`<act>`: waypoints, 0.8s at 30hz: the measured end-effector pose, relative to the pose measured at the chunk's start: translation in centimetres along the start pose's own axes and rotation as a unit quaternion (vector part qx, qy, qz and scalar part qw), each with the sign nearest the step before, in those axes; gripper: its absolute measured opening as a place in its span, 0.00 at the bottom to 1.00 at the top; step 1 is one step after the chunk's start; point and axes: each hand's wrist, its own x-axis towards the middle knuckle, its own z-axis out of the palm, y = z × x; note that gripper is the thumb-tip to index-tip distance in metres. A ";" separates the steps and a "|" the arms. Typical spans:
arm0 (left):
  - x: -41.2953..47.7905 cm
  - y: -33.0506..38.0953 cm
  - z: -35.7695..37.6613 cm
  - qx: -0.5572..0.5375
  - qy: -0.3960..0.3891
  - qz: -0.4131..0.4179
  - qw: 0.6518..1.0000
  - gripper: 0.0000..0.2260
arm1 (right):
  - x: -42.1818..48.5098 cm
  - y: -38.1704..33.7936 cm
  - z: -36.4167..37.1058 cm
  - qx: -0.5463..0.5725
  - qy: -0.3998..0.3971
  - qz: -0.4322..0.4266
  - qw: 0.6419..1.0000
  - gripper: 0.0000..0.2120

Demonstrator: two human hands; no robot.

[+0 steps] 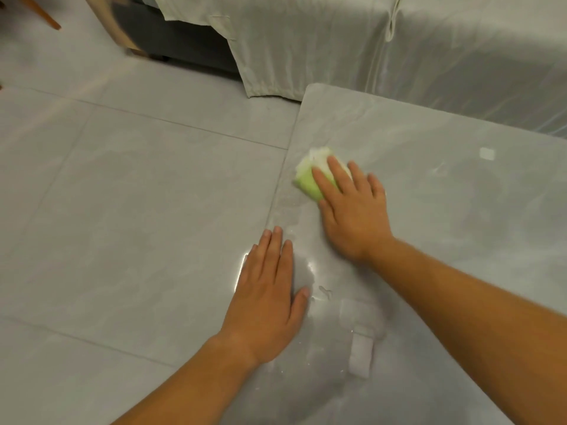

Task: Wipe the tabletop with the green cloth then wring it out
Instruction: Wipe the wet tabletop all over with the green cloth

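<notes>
The green cloth [310, 176], folded into a small wad with a white patch at its far end, lies on the glossy grey tabletop [445, 210] close to the table's left edge. My right hand [352, 210] presses flat on the cloth with straight fingers and covers its near half. My left hand [270, 292] rests flat, fingers together, on the table's left edge nearer to me. Wet streaks and droplets shine on the surface between the two hands.
The table's left edge [276, 204] runs diagonally, with grey floor tiles [122, 210] beyond it. A sofa under a pale sheet [368, 41] stands behind the table's far corner. A wooden leg [46, 16] shows at top left.
</notes>
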 end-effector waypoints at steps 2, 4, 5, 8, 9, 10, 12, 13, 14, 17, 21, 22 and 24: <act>0.0 -0.1 -0.3 -0.015 -0.008 0.002 1.000 0.32 | 2.4 -1.6 0.3 0.008 -0.006 0.017 1.000 0.26; -0.2 -0.2 -0.6 -0.035 -0.008 0.008 0.999 0.33 | 0.4 -2.3 0.7 -0.008 0.000 -0.069 0.998 0.25; -0.5 -0.2 -0.5 -0.041 -0.004 0.008 0.999 0.33 | -1.7 -2.2 0.8 -0.014 -0.001 -0.125 0.992 0.25; -2.1 0.0 0.3 -0.030 0.013 0.018 0.999 0.32 | -4.6 -0.1 0.1 -0.020 -0.044 -0.216 0.975 0.25; -2.6 0.0 0.7 -0.021 0.018 0.025 0.999 0.32 | -3.6 0.5 -0.1 -0.025 -0.044 -0.204 0.978 0.25; -3.1 0.0 1.2 -0.007 0.017 0.030 0.999 0.32 | -2.2 0.8 -0.1 -0.025 -0.038 -0.169 0.985 0.25; -3.4 -0.1 1.6 0.006 0.014 0.026 1.000 0.32 | 0.3 0.1 -0.1 -0.008 -0.027 -0.064 0.998 0.26; -3.4 -0.2 1.6 0.005 0.014 0.022 1.000 0.33 | 0.8 -0.6 0.0 0.002 -0.018 -0.026 0.999 0.26; -3.3 -0.2 1.6 0.006 0.015 0.022 1.000 0.33 | 0.5 -1.3 0.2 0.007 -0.006 -0.012 1.000 0.26; -3.4 -0.2 1.2 -0.005 0.019 0.029 0.999 0.31 | -4.1 -1.9 0.4 -0.006 -0.011 -0.102 0.995 0.26; -5.0 -0.2 1.3 -0.007 0.013 0.014 1.000 0.30 | -8.0 0.6 -0.3 -0.025 -0.059 -0.223 0.973 0.25; -5.5 -0.2 1.4 -0.001 0.007 0.019 1.000 0.30 | -7.4 0.9 -0.2 -0.030 -0.058 -0.218 0.974 0.25; -6.0 -0.3 1.9 0.008 0.004 0.030 1.000 0.31 | -5.1 0.0 0.0 -0.012 -0.040 -0.142 0.989 0.25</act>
